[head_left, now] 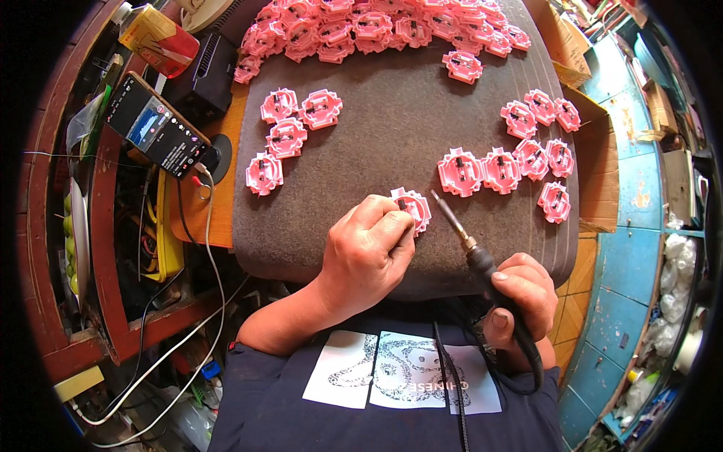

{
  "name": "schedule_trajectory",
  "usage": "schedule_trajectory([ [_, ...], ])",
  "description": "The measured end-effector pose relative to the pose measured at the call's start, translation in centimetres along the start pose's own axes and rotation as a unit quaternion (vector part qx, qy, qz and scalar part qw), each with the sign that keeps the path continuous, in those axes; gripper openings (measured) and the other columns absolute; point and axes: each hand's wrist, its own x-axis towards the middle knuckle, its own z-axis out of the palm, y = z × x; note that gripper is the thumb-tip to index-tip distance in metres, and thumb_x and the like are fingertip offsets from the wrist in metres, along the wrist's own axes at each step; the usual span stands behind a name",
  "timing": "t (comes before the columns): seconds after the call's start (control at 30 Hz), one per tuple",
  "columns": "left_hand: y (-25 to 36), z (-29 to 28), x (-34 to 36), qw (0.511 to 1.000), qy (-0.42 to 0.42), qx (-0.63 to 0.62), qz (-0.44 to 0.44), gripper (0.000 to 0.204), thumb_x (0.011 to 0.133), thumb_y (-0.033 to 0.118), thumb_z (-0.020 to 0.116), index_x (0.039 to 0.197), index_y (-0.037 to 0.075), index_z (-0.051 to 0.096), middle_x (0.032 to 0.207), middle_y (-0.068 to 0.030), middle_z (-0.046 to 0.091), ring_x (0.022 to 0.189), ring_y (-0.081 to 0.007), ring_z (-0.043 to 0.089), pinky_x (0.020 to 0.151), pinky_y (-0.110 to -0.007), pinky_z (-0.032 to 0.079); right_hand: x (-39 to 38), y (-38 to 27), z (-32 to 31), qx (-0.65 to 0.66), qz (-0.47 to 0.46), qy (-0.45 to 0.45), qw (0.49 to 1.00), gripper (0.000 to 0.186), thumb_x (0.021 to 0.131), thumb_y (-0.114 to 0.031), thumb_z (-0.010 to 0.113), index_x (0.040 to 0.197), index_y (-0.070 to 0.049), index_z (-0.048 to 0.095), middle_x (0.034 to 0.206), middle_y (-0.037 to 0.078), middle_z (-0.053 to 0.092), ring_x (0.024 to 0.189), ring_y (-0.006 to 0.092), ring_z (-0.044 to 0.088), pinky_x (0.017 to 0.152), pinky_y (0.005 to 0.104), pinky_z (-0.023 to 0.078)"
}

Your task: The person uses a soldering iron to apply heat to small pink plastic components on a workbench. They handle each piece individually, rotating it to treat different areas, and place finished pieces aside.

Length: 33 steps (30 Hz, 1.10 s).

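My left hand (370, 245) pinches a pink plastic part (416, 214) with a small black piece in its middle, close to the near edge of the dark work surface. My fingers cover part of it. In my right hand (523, 301) is a soldering iron (482, 264) with a black handle and a bare metal tip. The tip points up and left, a little right of the held part and apart from it. Just beyond the tip lies another pink part (459, 172), with several more of the same kind to its right.
A large heap of pink parts (373, 26) covers the far end of the work surface (361, 143), and a small group (286, 138) lies at left. A phone (154, 124) stands on a holder at left with a white cable. Cardboard boxes (595, 162) border the right side.
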Motion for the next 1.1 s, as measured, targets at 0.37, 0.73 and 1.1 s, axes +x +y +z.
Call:
schedule_trajectory([
  [0.37,0.1,-0.1,0.0,1.0,-0.008,0.004,-0.001,0.018,0.082,-0.005,0.079,0.097,0.002,0.071,0.096,-0.0132,0.067,0.079,-0.0301,0.071,0.069,-0.038,0.058,0.4,2.0,2.6,-0.011,0.033,-0.059,0.998,0.042,0.086,0.004,0.076,0.127,0.005,0.067,0.095,0.018,0.07,0.071,0.0224,0.067,0.059,0.0364,0.053],
  [0.73,-0.1,-0.1,0.0,1.0,-0.011,0.004,0.001,0.018,0.082,-0.002,0.079,0.098,0.002,0.072,0.095,-0.0128,0.067,0.08,-0.0326,0.07,0.068,-0.041,0.058,3.6,3.1,6.3,-0.069,0.069,-0.074,0.992,0.05,0.086,0.004,0.07,0.134,-0.002,0.055,0.123,0.024,0.072,0.098,0.042,0.074,0.081,0.0459,0.06],
  [1.1,-0.2,0.1,0.1,1.0,-0.002,0.001,0.008,0.015,0.082,0.0,0.078,0.095,0.002,0.069,0.092,-0.0123,0.063,0.078,-0.0348,0.067,0.066,-0.044,0.056,3.8,3.0,6.0,-0.059,0.086,-0.093,0.99,0.05,0.087,0.002,0.071,0.135,-0.003,0.055,0.121,0.023,0.072,0.098,0.0404,0.074,0.08,0.046,0.06],
])
